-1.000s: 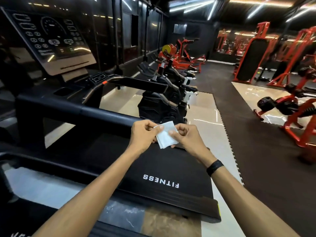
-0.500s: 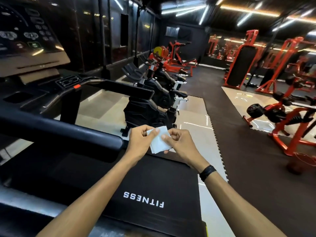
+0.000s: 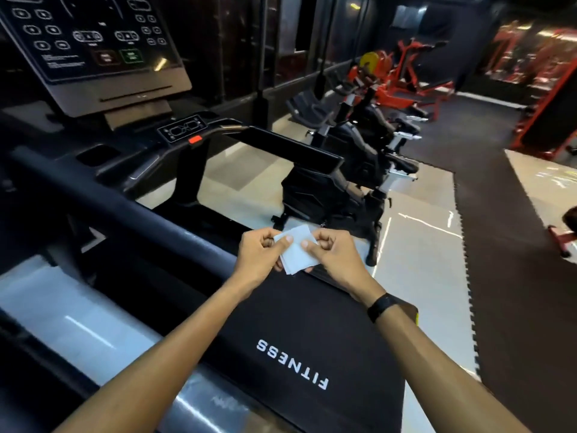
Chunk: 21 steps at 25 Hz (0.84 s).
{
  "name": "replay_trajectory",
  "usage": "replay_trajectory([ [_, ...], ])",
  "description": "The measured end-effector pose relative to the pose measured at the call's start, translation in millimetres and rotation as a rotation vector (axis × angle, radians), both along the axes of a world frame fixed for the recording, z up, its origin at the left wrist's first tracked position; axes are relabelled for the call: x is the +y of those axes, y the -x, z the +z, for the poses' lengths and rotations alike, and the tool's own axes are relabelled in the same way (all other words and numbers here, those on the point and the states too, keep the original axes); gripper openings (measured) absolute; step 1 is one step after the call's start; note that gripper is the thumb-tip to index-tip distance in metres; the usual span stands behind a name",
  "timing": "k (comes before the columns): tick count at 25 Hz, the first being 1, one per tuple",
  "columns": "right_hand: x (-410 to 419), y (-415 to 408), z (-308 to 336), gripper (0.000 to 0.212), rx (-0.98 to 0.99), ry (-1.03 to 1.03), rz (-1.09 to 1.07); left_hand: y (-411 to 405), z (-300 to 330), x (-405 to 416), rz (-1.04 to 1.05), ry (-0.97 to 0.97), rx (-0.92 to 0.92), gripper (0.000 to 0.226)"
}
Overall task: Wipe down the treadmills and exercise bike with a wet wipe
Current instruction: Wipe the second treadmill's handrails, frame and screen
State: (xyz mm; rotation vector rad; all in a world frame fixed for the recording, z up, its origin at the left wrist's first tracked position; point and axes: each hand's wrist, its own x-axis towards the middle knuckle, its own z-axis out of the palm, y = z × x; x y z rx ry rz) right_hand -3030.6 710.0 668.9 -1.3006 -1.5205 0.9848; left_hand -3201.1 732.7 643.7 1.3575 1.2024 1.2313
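The left hand [image 3: 260, 256] and the right hand [image 3: 331, 254] both pinch one wet wipe [image 3: 298, 253], each with the thumb on top and the other fingers curled under it. The wipe is white, thin and soft, folded into a small square with several layers showing at its lower corner. It is held in the air above the far end of the treadmill belt [image 3: 290, 339], which is matte black and flat and carries the white word "FITNESS". A thick, rounded black handrail [image 3: 125, 207] runs across just beside the left hand. The console [image 3: 93, 48] is a glossy dark panel with many small buttons. Behind the hands stands a black exercise bike [image 3: 343, 182] with hard angular covers. The right wrist wears a black band [image 3: 382, 306]. The floor is partly shiny pale tile [image 3: 421, 254], partly dark rubber mat [image 3: 515, 245] with a toothed edge. Red metal machines [image 3: 406, 76] stand further back in the dim room.
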Motion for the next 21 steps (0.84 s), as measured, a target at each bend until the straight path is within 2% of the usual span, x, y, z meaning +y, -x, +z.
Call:
replay_trajectory([
  [6,93.0,-14.7,-11.8,0.013,-0.032,0.016,0.234,-13.8,-12.6,58.8,0.214,0.031,0.027,0.020],
  [10,164.8,-60.4,-11.8,0.014,-0.064,-0.011,0.334,-51.3,-13.1,107.6,0.288,0.038,-0.010,0.013],
  [14,225.4,-103.3,-7.8,0.015,-0.072,-0.040,0.404,-92.9,-4.5,142.7,0.335,0.059,0.060,0.013],
  [17,254.6,-99.1,-9.2,0.014,-0.125,-0.028,0.502,-94.5,-2.8,149.2,0.423,0.075,0.082,0.016],
  [21,283.7,-62.2,-18.7,0.009,-0.084,-0.039,0.626,-69.5,-5.2,153.4,0.550,0.129,0.110,0.018],
])
